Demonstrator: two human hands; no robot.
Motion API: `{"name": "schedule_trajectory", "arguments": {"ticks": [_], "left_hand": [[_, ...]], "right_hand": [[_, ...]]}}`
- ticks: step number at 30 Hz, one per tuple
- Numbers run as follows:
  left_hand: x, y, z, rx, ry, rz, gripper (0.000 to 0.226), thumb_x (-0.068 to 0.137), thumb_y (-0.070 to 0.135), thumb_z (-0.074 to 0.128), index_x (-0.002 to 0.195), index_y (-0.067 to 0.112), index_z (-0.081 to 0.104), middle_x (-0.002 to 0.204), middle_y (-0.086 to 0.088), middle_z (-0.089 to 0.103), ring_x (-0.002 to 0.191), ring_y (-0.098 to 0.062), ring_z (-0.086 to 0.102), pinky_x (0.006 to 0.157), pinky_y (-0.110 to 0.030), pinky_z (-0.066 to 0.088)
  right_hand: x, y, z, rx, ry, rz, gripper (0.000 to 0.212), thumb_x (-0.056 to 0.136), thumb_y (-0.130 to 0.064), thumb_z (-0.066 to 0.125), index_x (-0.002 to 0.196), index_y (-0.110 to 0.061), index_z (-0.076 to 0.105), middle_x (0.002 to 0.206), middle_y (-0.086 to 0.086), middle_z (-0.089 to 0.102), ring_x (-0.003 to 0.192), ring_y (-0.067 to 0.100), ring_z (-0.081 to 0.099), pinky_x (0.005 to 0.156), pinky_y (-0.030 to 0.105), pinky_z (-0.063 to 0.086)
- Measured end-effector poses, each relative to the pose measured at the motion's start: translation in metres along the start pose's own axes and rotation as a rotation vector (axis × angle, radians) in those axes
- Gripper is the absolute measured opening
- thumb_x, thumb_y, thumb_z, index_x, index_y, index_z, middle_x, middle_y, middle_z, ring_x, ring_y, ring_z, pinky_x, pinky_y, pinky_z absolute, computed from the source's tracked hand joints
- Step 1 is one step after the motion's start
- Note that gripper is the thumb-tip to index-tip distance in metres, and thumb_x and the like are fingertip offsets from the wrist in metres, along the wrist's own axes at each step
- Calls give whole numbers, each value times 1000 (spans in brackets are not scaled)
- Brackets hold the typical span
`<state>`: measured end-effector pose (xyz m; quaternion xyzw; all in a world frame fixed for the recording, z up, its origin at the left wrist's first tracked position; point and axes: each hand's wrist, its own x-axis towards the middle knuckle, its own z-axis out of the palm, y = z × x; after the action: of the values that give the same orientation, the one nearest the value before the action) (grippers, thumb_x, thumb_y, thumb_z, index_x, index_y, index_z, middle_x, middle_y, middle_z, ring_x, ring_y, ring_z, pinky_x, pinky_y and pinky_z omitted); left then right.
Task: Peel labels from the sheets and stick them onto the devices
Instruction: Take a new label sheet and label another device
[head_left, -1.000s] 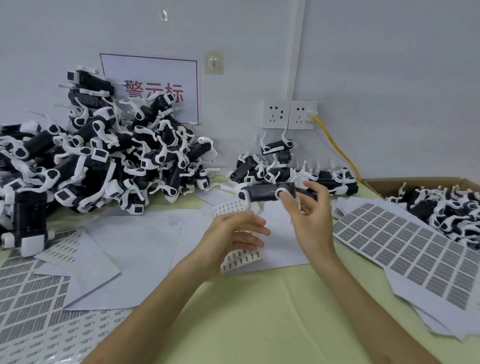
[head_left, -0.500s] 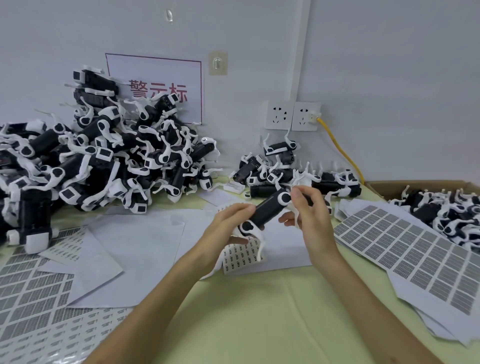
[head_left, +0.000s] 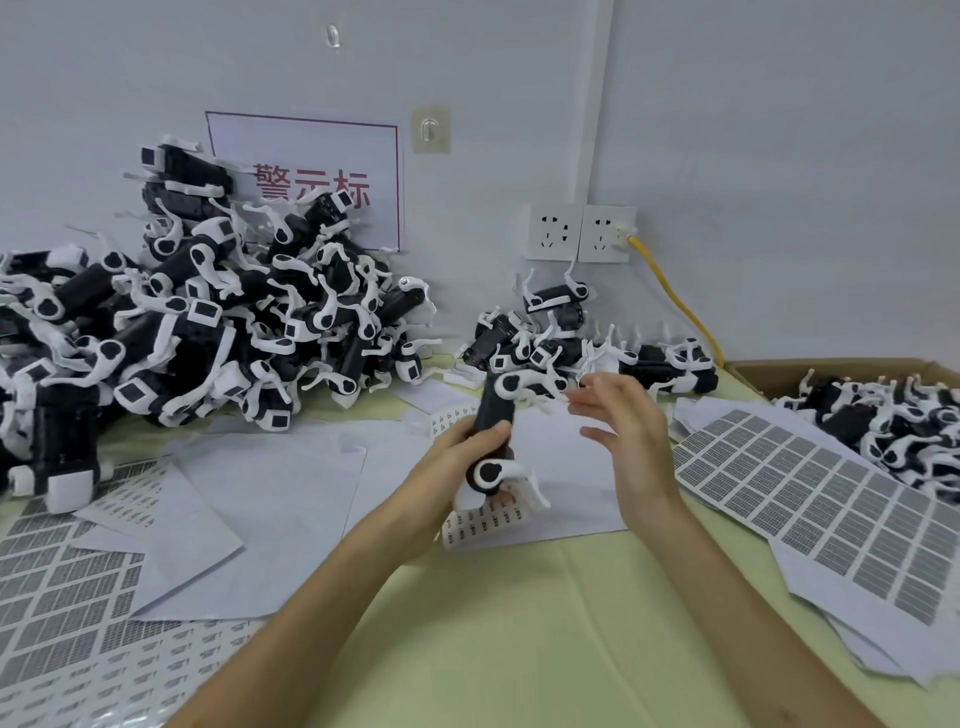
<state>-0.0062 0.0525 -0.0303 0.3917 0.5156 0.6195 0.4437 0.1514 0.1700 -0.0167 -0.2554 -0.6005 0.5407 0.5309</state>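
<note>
left hand grips device upright — right hand spread

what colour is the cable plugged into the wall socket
The cable is yellow, seen best in the head view.

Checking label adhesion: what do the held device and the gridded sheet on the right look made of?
The device in the left hand: probably moulded plastic, matte black body, smooth white clips with rounded edges, no metallic glint. The label sheet: thin white paper or liner, lying flat in a loose stack, grey printed labels in a grid; gloss cannot be told.
</note>
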Motion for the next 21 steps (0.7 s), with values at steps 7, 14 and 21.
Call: {"name": "schedule_trajectory", "arguments": {"ticks": [7,14,21], "left_hand": [[-1,1,0,-91,23,27,24,105,28,52,122,15,64,97,2,73,87,-12,70,73,-24,54],[-2,-4,6,-16,41,35,28,106,30,50,129,21,64,120,0,74,115,-16,68,104,-36,48],[-3,-7,9,106,46,81,33,107,31,55,139,28,57,131,10,70,126,-10,63,118,-44,40]], "right_hand": [[-8,-7,4,126,-356,135,20,88,-29,62,84,-14,74,84,12,69,76,22,62,70,30,48],[-15,2,11,-63,-366,55,6,97,-9,67,92,-7,71,83,3,72,74,14,65,70,20,52],[-16,1,13,-116,-350,26,11,99,-15,65,89,-10,69,87,-5,68,80,13,69,71,22,53]]}}
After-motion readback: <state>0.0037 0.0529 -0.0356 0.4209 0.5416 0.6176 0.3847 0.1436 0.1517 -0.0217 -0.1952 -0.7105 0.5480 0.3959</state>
